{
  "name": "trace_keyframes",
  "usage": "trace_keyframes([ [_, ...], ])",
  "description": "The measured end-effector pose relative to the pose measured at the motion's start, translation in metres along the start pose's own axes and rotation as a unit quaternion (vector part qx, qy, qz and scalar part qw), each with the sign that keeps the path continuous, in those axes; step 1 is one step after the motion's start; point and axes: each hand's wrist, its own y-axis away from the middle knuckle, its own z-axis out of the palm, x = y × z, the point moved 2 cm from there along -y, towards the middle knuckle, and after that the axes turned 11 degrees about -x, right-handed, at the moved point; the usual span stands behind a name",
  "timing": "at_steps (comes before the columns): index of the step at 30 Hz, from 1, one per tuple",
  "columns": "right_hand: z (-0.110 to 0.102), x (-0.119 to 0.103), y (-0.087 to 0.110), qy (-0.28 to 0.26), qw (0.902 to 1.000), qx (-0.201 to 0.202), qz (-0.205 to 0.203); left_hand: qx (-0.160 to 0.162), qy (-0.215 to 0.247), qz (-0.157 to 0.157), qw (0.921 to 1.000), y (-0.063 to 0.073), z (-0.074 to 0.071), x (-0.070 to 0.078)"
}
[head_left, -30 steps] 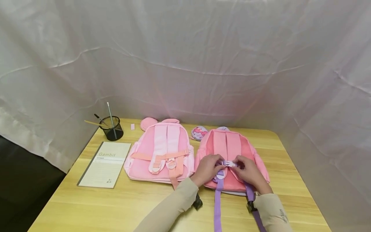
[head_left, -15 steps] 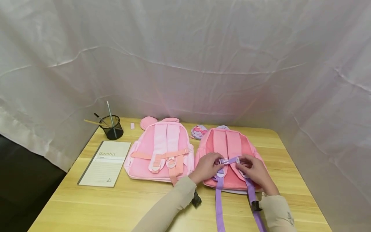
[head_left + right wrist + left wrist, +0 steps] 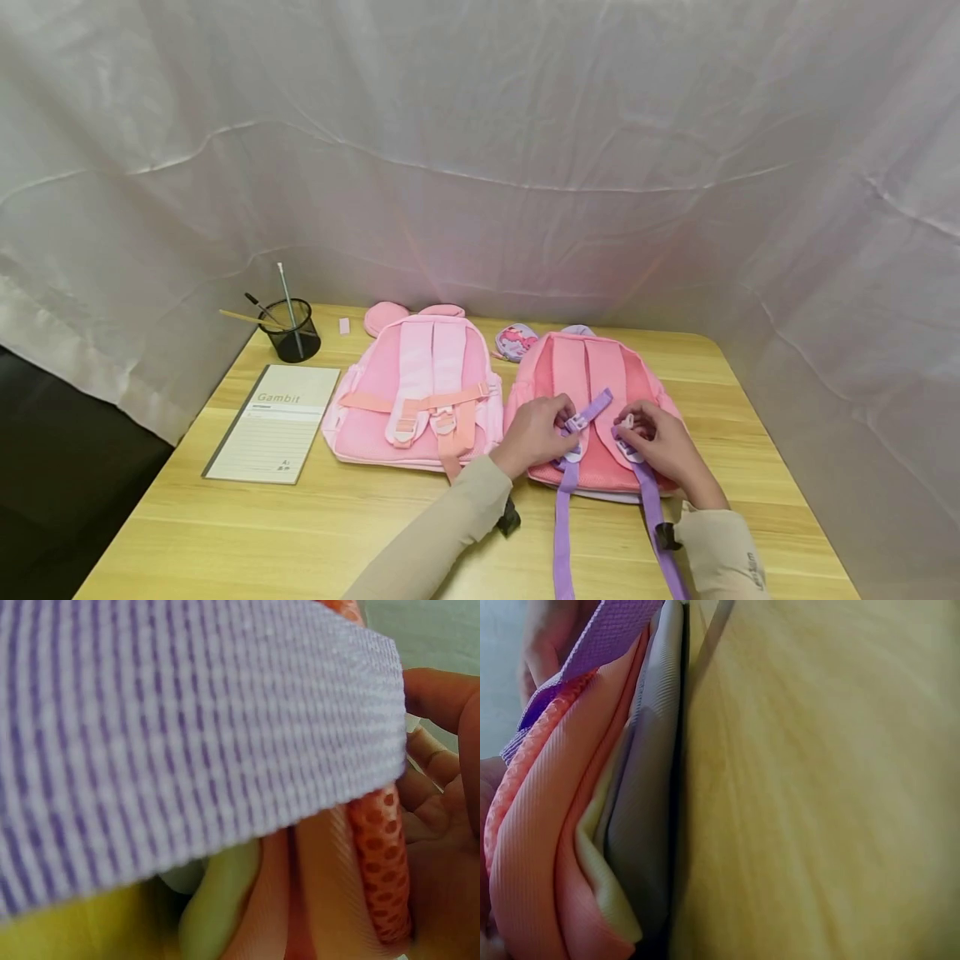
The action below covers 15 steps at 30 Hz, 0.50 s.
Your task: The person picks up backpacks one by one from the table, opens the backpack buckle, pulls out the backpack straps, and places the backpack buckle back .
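A coral-pink backpack (image 3: 650, 392) lies with its shoulder straps up at the right of the table. Over its back, my left hand (image 3: 534, 427) pinches a pale buckle piece (image 3: 576, 423), from which a short purple strap (image 3: 598, 404) sticks out up and right with its end loose. Just to the right, my right hand (image 3: 663, 442) pinches a small white buckle piece (image 3: 628, 422) between thumb and fingers. The two pieces are apart. In the right wrist view a purple webbing strap (image 3: 187, 735) covers much of the scene and hides the fingers' work.
Left of it lies a light pink backpack (image 3: 367, 429) with orange straps. Further left are a notebook (image 3: 273, 425), a black mesh pen cup (image 3: 296, 343) and a small pink block (image 3: 344, 326). Long purple straps (image 3: 564, 533) hang toward the front edge.
My hands were together at the buckle; my right hand has moved slightly right with the white piece. The short purple strap, stretched between my hands half a second ago, now points up freely.
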Motion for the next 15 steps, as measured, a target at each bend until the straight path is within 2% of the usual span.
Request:
trace_keyframes([
  [8, 0.000, -0.001, -0.001, 0.034, 0.9993, 0.011, 0.006, 0.022, 0.001, 0.008, 0.9997, 0.001, 0.001, -0.002],
  [15, 0.001, -0.014, -0.003, 0.040, 0.9954, 0.073, -0.049, 0.048, 0.031, 0.015, 0.9983, 0.002, 0.000, -0.006],
])
